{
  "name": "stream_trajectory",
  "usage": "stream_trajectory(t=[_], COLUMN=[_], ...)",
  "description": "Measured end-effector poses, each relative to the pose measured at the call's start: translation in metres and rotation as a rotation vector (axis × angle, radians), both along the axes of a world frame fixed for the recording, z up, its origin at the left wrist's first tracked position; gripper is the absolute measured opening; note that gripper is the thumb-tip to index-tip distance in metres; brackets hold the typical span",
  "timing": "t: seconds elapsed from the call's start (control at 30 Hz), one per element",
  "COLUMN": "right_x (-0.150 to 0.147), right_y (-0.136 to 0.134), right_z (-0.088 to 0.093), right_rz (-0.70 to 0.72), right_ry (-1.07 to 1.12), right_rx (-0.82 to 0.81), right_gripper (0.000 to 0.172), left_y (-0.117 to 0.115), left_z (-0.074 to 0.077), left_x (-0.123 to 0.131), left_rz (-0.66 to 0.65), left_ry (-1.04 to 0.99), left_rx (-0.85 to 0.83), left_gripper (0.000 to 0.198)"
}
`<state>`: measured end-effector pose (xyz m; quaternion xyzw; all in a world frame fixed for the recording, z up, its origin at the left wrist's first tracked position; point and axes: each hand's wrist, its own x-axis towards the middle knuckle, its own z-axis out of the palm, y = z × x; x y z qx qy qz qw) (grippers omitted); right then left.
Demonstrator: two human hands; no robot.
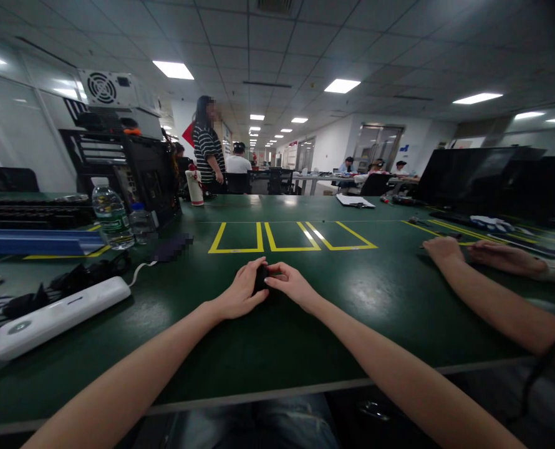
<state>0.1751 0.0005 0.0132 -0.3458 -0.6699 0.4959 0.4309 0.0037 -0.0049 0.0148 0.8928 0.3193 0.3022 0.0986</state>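
Note:
Between my two hands, low over the green table [184,368], is a small black object [260,279]; its kind is too dark and too covered to make out. My left hand [241,290] wraps its left side, with the fingers along the far side and the thumb nearer me. From the right, my right hand [290,284] pinches it, fingertips and thumb pressed to its edge. Just beyond my hands, yellow tape [292,249] marks three outlined areas on the tabletop.
At left lie a white power strip [67,317] and cables, with water bottles [111,215] and an opened computer case [151,174] behind. A clipboard [355,201] lies at the far edge. On the right are a co-worker's hands [446,252] and dark monitors [483,181].

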Motion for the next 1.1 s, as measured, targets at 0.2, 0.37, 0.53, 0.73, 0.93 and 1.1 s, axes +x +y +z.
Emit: stream_trajectory(t=[0.2,0.37,0.53,0.73,0.93,1.1], right_x=[0.000,0.000,0.000,0.000,0.001,0.002], right_y=[-0.003,-0.005,-0.002,-0.001,-0.005,-0.004], right_z=[0.002,0.003,-0.001,-0.002,0.002,0.001], right_rz=[0.038,0.039,0.015,0.017,0.000,-0.013], right_ry=[0.013,-0.004,-0.034,-0.040,-0.065,-0.107], right_rx=[-0.013,0.005,0.048,0.051,0.050,0.055], right_gripper=[0.028,0.027,0.028,0.028,0.033,0.040], left_y=[-0.003,-0.004,-0.002,-0.004,-0.006,-0.004], left_z=[0.001,0.004,0.007,0.015,0.020,0.017], left_x=[-0.003,-0.007,-0.009,-0.019,-0.022,-0.022], left_rz=[-0.014,-0.037,-0.005,0.073,0.043,0.071], left_ry=[-0.050,-0.073,-0.046,0.072,0.013,-0.052], left_rx=[-0.046,-0.088,-0.031,0.058,-0.065,-0.080], left_gripper=[0.055,0.056,0.059,0.057,0.053,0.056])
